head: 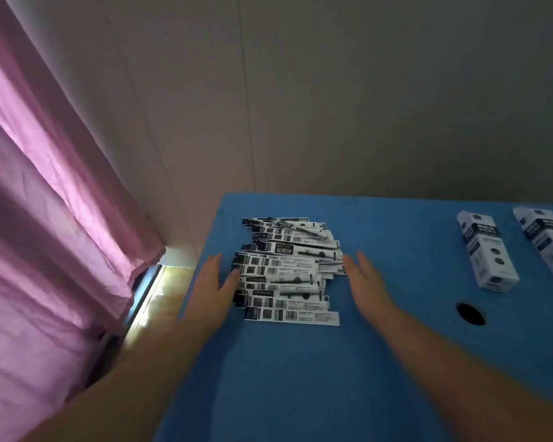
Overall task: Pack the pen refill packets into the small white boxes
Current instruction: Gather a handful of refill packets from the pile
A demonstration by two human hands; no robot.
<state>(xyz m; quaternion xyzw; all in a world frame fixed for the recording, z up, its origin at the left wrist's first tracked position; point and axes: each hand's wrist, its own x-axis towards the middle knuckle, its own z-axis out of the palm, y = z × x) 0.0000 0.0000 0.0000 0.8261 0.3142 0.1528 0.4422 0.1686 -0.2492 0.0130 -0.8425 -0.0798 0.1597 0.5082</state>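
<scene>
A loose pile of several pen refill packets [288, 269], narrow white strips with black print and barcodes, lies on the blue table [300, 378] near its left edge. My left hand [213, 285] is flat at the pile's left side, fingers apart, its fingertips touching the packet ends. My right hand [366, 280] is flat at the pile's right side, fingers together and straight, holding nothing. Two small white boxes lie at the far right: one [486, 250] whole in view, the other [546, 242] cut off by the frame edge.
A round dark hole [470, 313] is in the tabletop right of my right forearm. A pink curtain [45, 218] hangs at the left, with a lit gap [154, 291] of floor between it and the table's left edge. A plain wall stands behind.
</scene>
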